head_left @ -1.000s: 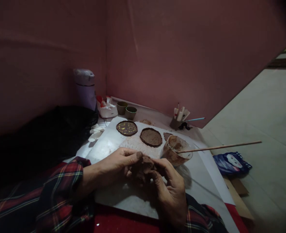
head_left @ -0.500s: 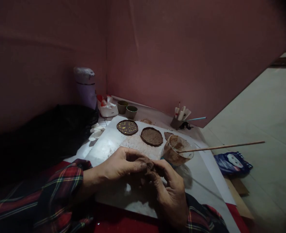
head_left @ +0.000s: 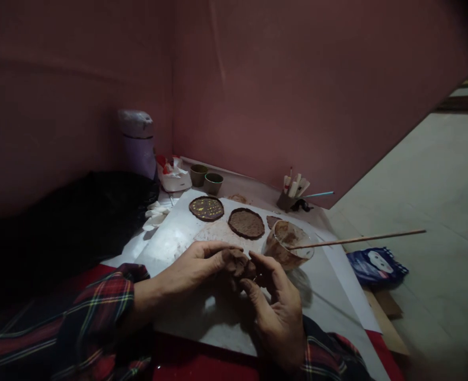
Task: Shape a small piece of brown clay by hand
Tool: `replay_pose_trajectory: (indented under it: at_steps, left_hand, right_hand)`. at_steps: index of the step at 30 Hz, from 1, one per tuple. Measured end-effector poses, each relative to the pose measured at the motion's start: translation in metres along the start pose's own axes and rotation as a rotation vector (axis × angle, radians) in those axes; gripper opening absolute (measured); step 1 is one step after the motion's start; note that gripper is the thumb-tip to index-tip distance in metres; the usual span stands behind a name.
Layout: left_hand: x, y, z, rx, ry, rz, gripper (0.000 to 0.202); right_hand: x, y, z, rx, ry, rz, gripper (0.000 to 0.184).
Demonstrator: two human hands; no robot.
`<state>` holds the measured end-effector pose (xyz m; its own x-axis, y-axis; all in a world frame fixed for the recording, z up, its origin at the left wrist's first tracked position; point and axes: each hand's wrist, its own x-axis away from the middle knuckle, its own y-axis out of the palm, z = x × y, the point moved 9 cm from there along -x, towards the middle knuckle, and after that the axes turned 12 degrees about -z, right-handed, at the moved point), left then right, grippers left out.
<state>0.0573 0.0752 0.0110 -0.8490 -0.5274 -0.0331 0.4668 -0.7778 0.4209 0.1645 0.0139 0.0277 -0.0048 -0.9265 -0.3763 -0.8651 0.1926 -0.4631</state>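
Note:
A lump of brown clay (head_left: 240,266) is held up over the white sheet, its surface rough and folded. My left hand (head_left: 198,267) grips it from the left, thumb on the near side and fingers behind. From the right, my right hand (head_left: 276,304) has its thumb and forefinger curved around the lump's right end. Beyond the hands lies a round clay disc (head_left: 245,223) with a raised rim. Another rimmed disc (head_left: 206,208), dotted with yellow, sits to its left. Just past my right hand stands a clay-smeared glass bowl (head_left: 284,254) with a long thin stick (head_left: 357,241) resting in it.
Two small cups (head_left: 213,183) and a white box (head_left: 175,179) stand at the back. A holder of sticks (head_left: 287,200) is at the back right. A black bag (head_left: 79,211) fills the left side. A dark blue packet (head_left: 377,269) lies off the right edge.
More of the clay lump shows now. My right thumb and forefinger have parted slightly and moved to its right end, while my left hand keeps its grip. The view has shifted a little.

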Motion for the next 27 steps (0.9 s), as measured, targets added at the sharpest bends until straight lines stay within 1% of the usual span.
replay_pose_trajectory:
  at_steps: [3, 6, 8, 12, 14, 18, 25, 27]
  left_hand:
    - [0.001, -0.005, -0.001, -0.010, 0.003, 0.027, 0.030]
    - [0.003, -0.010, -0.001, -0.010, 0.025, 0.062, 0.029]
    - [0.003, -0.011, -0.001, 0.004, 0.045, 0.059, 0.027]
    - [0.001, -0.006, 0.003, 0.050, 0.098, 0.023, 0.022]
    - [0.002, -0.006, 0.004, 0.047, 0.094, 0.050, 0.021]
    - [0.004, -0.011, 0.004, -0.017, 0.052, 0.147, 0.024]
    - [0.006, -0.010, 0.008, -0.037, 0.058, 0.185, 0.024]
    - [0.006, -0.011, 0.009, -0.065, 0.058, 0.189, 0.023]
  right_hand:
    - [-0.001, 0.001, -0.002, 0.009, -0.015, -0.017, 0.032]
    - [-0.001, -0.002, -0.005, 0.063, -0.030, 0.006, 0.031]
    - [-0.003, -0.002, -0.007, 0.082, -0.037, 0.000, 0.028]
    - [-0.005, 0.002, -0.014, 0.079, -0.098, -0.065, 0.021]
    - [-0.004, 0.002, -0.016, 0.083, -0.117, -0.057, 0.022]
    - [-0.001, 0.003, -0.017, 0.113, -0.140, -0.053, 0.029]
    - [0.002, 0.008, -0.020, 0.187, -0.172, -0.071, 0.041]
    - [0.002, 0.010, -0.024, 0.209, -0.208, -0.080, 0.043]
